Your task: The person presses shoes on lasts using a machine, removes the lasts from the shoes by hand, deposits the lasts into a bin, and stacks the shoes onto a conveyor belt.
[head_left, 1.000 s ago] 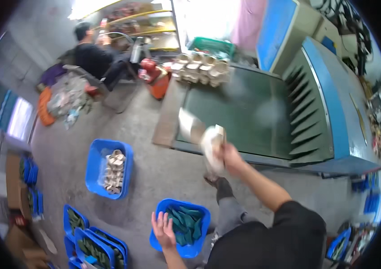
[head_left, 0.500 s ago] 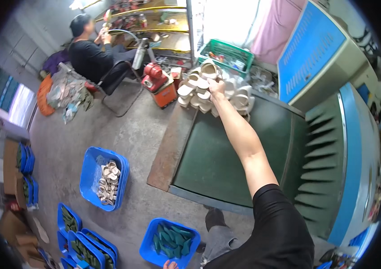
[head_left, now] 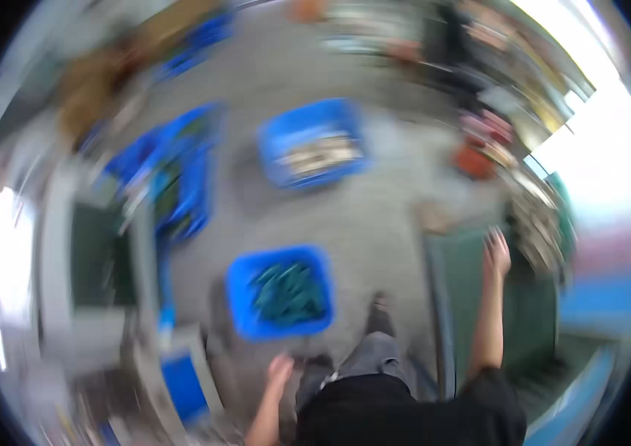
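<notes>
My right hand (head_left: 497, 254) is over the dark green conveyor surface (head_left: 460, 286), just left of a heap of beige sandals (head_left: 537, 223). Its blurred fingers look stretched out, and I see nothing in them. Low in the picture my left hand (head_left: 280, 369) hangs just below a blue bin (head_left: 239, 301) on the floor, apart from it. Smearing hides how its fingers are held. Inside that bin lie dark green pieces (head_left: 289, 293), too blurred to name.
Farther off, another blue bin (head_left: 274, 167) holds beige sandals (head_left: 323, 154). Several blue bins (head_left: 200, 182) with green pieces stand to the left. A red and orange machine (head_left: 479, 152) is beyond the conveyor. A person in dark clothes (head_left: 453, 52) is at the far right.
My view has swung left and down, blurring the picture. My right hand has come away from the sandal heap; more of my left forearm shows beside the near bin.
</notes>
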Demonstrator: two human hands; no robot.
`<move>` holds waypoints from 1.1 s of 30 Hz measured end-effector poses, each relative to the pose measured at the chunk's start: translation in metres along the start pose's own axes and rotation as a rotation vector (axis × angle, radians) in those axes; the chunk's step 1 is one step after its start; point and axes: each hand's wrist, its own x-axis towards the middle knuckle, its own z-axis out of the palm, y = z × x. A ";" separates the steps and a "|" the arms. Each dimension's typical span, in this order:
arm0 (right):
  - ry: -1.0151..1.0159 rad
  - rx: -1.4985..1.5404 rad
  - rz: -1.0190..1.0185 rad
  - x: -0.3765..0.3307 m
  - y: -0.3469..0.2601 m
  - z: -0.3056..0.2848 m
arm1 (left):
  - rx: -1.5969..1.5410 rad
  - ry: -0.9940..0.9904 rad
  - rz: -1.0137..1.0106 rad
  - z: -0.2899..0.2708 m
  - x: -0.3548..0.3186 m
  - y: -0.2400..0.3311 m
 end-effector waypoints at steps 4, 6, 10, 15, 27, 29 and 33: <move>-0.320 -0.419 0.545 -0.187 0.194 0.045 | -0.208 0.095 0.350 -0.083 -0.029 -0.044; -0.533 -0.647 0.665 -0.292 0.292 0.123 | -0.353 0.290 0.372 -0.147 -0.064 -0.072; -1.060 -0.675 0.754 -0.509 0.387 0.325 | -0.597 0.771 0.509 -0.269 -0.127 -0.128; -1.222 -0.631 0.732 -0.612 0.511 0.488 | -0.565 1.049 0.763 -0.438 -0.198 -0.091; -1.264 -0.802 0.192 -0.710 0.829 0.850 | 1.080 1.887 -0.063 -0.905 -0.308 -0.044; -1.169 -0.861 -0.127 -0.626 0.880 0.892 | 0.603 1.854 0.203 -0.947 -0.246 -0.022; -1.268 -1.168 -0.434 -0.666 0.919 0.896 | -0.191 1.827 0.370 -0.960 -0.244 -0.010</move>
